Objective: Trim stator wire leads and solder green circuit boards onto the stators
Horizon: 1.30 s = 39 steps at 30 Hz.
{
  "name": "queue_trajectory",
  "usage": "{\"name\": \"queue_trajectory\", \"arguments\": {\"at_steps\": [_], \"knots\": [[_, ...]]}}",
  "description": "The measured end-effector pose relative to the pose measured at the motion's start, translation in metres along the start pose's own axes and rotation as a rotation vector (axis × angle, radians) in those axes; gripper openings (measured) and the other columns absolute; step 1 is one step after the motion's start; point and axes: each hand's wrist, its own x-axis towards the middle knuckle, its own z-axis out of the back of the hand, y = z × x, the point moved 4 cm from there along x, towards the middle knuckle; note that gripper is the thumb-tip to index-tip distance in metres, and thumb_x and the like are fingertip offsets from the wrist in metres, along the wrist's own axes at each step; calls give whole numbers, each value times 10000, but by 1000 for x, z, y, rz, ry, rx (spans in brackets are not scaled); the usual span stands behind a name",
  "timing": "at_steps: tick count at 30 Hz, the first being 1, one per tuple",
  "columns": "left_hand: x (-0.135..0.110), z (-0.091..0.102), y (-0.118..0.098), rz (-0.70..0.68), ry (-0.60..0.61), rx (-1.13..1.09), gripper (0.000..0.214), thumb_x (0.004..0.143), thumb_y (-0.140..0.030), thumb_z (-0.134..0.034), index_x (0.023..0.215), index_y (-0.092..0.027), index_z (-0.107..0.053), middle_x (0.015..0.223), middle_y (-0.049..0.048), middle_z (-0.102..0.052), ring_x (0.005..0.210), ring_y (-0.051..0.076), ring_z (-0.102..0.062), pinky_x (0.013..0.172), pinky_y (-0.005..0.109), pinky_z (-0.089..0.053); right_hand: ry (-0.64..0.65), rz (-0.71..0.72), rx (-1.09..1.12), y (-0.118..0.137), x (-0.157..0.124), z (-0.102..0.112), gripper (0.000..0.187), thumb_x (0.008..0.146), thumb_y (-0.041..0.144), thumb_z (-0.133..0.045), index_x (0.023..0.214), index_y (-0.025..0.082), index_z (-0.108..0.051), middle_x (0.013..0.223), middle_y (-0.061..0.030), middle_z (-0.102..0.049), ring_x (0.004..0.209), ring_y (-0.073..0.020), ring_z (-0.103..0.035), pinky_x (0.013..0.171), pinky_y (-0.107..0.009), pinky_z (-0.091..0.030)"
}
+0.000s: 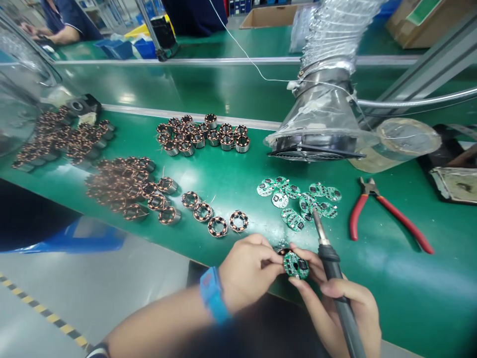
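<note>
My left hand [246,271] pinches a small round green circuit board [295,264] seated on a copper-wound stator at the table's near edge. My right hand [345,308] also touches that board with its fingertips and holds a black soldering iron [331,263], whose tip points up toward a pile of several round green circuit boards [298,199]. A blue wristband [213,294] is on my left wrist.
Several copper-wound stators lie in a row [208,214] and in heaps [203,134] [119,186] on the green table [231,174]. Red-handled pliers [387,214] lie to the right. A fume extractor hood [320,124] stands behind, a tape roll [402,141] beside it. Another person [59,22] sits at the far left.
</note>
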Motion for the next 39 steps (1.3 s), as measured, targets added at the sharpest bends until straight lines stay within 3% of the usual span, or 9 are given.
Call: {"name": "queue_trajectory", "arguments": {"at_steps": [7, 11, 15, 17, 21, 25, 29, 33, 39], "knots": [[10, -5, 15, 210, -24, -260, 44, 628, -120, -703, 660, -137, -678, 620, -11, -597, 557, 95, -558, 552, 203, -479, 77, 44, -263, -6, 0, 4, 339, 744, -2, -612, 858, 246, -411, 1138, -109, -633, 1071, -264, -610, 890, -394, -512], [-11, 0, 17, 69, -40, -268, 158, 701, -80, -643, 848, -136, -658, 766, 35, -673, 664, 111, -646, 643, 203, -540, 129, 84, -446, -3, 1, 2, 261, 756, 57, -628, 851, 234, -461, 1132, -137, -634, 1054, -262, -615, 848, -353, -505], [-31, 29, 4, -258, -328, 313, 186, 788, -121, -566, 948, -181, -640, 913, 86, -656, 844, 190, -635, 742, 339, -553, 125, 122, -586, 9, 4, -3, 183, 773, 98, -619, 851, 220, -508, 1095, -126, -649, 963, -231, -655, 771, -279, -493], [-31, 38, 1, -283, -398, 661, 210, 769, -164, -606, 975, -195, -634, 1084, 129, -617, 1049, 308, -554, 825, 478, -508, 99, 116, -631, 13, 6, -7, 166, 780, 112, -619, 867, 210, -517, 1085, -135, -657, 928, -230, -668, 776, -276, -484], [-22, 37, 5, -287, -322, 926, 105, 789, -127, -567, 848, -181, -635, 1295, 119, -517, 1271, 385, -344, 944, 578, -390, 28, 105, -681, 11, 17, -21, 144, 807, 142, -598, 898, 207, -507, 1081, -164, -657, 943, -260, -666, 778, -312, -503], [-32, 31, 11, -376, -233, 887, 192, 857, -112, -451, 841, -179, -630, 1185, 110, -610, 1155, 266, -516, 974, 526, -388, 36, 153, -674, 4, 40, -35, 156, 833, 212, -583, 937, 221, -467, 1149, -179, -626, 1037, -273, -624, 813, -359, -519], [-51, 32, 11, -522, -160, 803, 256, 881, -122, -405, 1014, -174, -618, 1104, 86, -664, 1055, 218, -591, 885, 401, -494, -9, 222, -718, 2, 58, -12, 175, 841, 173, -565, 956, 224, -443, 1172, -166, -607, 1044, -261, -608, 846, -398, -498], [-51, 25, 5, -658, -113, 739, 247, 892, -131, -396, 982, -162, -624, 1100, 64, -675, 1041, 204, -608, 880, 370, -508, 48, 328, -878, -1, 63, 20, 173, 771, 155, -640, 838, 229, -500, 1066, -147, -666, 957, -319, -572, 796, -506, -450], [-36, 12, 8, -636, -115, 570, 237, 869, -145, -444, 1061, -177, -578, 1202, 97, -611, 1123, 209, -559, 878, 340, -521, 241, 421, -1030, -18, 60, 18, 68, 805, 217, -622, 823, 183, -566, 989, -76, -664, 852, -233, -576, 732, -410, -460]]}}
